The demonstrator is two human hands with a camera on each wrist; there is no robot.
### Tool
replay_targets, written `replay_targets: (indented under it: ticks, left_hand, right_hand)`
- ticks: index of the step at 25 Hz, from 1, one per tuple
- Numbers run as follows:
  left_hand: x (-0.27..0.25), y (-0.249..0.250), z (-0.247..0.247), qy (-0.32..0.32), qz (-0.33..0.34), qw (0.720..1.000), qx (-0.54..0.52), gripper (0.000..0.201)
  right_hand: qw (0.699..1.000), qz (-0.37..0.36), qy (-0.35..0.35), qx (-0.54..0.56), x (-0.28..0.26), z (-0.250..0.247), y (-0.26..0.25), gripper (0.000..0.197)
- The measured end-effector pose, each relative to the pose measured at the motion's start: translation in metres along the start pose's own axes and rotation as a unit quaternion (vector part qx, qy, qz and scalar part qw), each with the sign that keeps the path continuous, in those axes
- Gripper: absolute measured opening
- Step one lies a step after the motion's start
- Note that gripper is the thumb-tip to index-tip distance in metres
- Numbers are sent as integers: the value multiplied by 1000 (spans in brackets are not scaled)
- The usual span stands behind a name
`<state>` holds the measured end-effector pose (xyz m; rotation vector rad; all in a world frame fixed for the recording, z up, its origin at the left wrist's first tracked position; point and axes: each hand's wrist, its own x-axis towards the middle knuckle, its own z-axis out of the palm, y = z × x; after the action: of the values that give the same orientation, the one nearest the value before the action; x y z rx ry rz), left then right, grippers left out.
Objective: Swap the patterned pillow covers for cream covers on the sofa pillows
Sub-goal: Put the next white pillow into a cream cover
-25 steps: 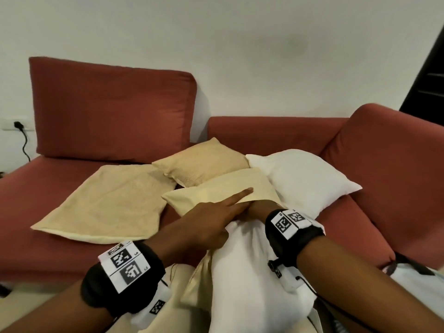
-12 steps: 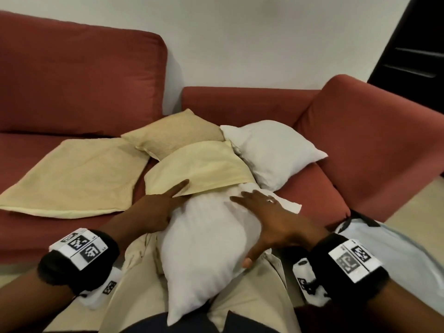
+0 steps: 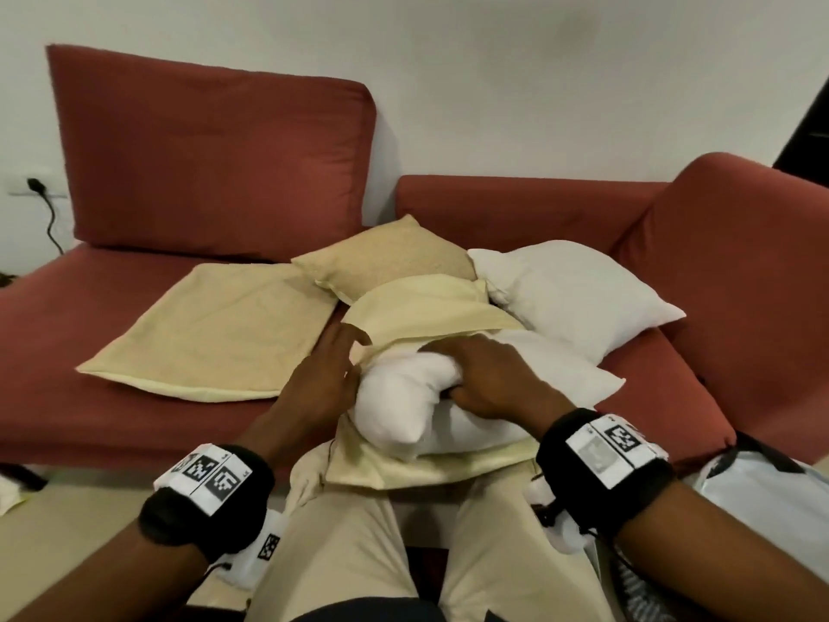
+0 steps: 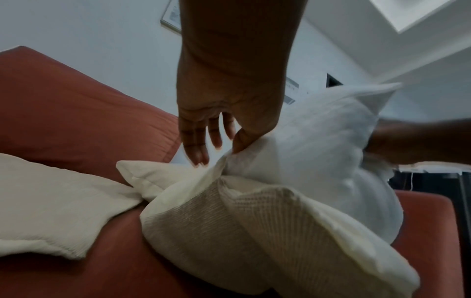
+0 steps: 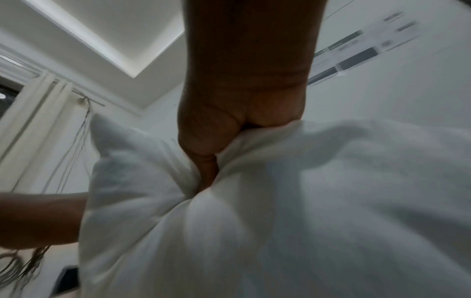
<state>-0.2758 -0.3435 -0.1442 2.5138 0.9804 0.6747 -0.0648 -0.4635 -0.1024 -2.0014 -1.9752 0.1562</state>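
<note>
A bare white pillow insert (image 3: 394, 410) lies on my lap and the sofa edge, its far end inside a cream cover (image 3: 426, 316). The cover's lower flap (image 3: 403, 471) spreads under it. My right hand (image 3: 480, 379) grips the insert from above and bunches its near corner; in the right wrist view the fingers (image 5: 206, 167) are buried in the white fabric (image 5: 305, 201). My left hand (image 3: 329, 370) lies with straight fingers against the left side of the cover's mouth. In the left wrist view its thumb (image 4: 241, 141) presses the insert (image 4: 318, 151) beside the cover's edge (image 4: 193, 181).
On the red sofa (image 3: 560, 208) lie a flat empty cream cover (image 3: 215, 334), a cream-covered pillow (image 3: 386, 258) and another bare white pillow (image 3: 574, 298). A back cushion (image 3: 215, 154) stands at the left, an armrest (image 3: 744, 262) at the right. A white bag (image 3: 762, 496) sits by my right knee.
My right hand went from lying flat on the insert to gripping and bunching its near corner. The left hand shifted to the left side of the cover's mouth.
</note>
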Motion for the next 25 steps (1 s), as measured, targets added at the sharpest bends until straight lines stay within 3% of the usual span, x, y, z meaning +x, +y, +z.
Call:
replay_targets:
  ticks: [2,4,5,8,9,10,11,12,13,14,15,16,17,18,19,22,25]
  left_hand:
    - [0,-1,-5,33,-66,997,6,10]
    - [5,-8,-6,-1,-110,993,36,13]
    - [4,-14,-6,-53,-129,990,20,19]
    - [-7,-12,-14,-209,-166,962,-49,73]
    - [-8,-4,-14,-221,-137,965,-16,73]
    - [-12,-8,3,-201,-126,971,-10,59]
    - [-15,-14,8,-218,-183,957,-57,33]
    - [-6,-24,18,-107,-235,936,-238,24]
    - [13,-35,26,75,-335,884,-316,59]
    - [22,-33,28,165,-332,809,-456,85]
    - [10,-38,36,101,-286,855,-421,85]
    - [-4,-25,24,1,-207,934,-290,63]
    - [-11,-7,2,-61,-139,968,-200,36]
    - [-11,2,-8,-64,-92,985,-132,31]
    - [-10,5,-16,-80,-67,989,-104,34]
    - [0,-5,-20,-84,-86,993,6,41]
    - [1,-6,-16,-206,-36,969,130,55]
  right_hand:
    - [994,36,86,49,4,-3,10,55]
    - [979,54,169,95,7,-4,16,48]
    - [975,63,186,104,10,-4,14,46]
    - [974,75,190,99,20,4,9,49]
    - [972,54,201,107,20,3,5,54]
    - [968,7,219,121,20,2,2,61]
    - [963,-56,227,133,16,-1,-2,68]
    - [962,-114,215,125,11,-3,-8,76]
    - [967,-152,181,92,5,-1,-14,88]
    - [975,-169,138,35,-2,3,-23,102]
    - [980,-171,96,-32,-8,9,-29,115]
    - [981,-161,63,-87,-11,19,-31,121]
    - [981,-149,50,-113,-12,29,-29,119]
    - [984,-138,57,-100,-8,32,-23,109]
    - [987,-120,87,-54,-1,29,-16,96]
    - [984,10,171,56,25,1,1,72]
    - [990,20,136,16,41,-12,-2,68]
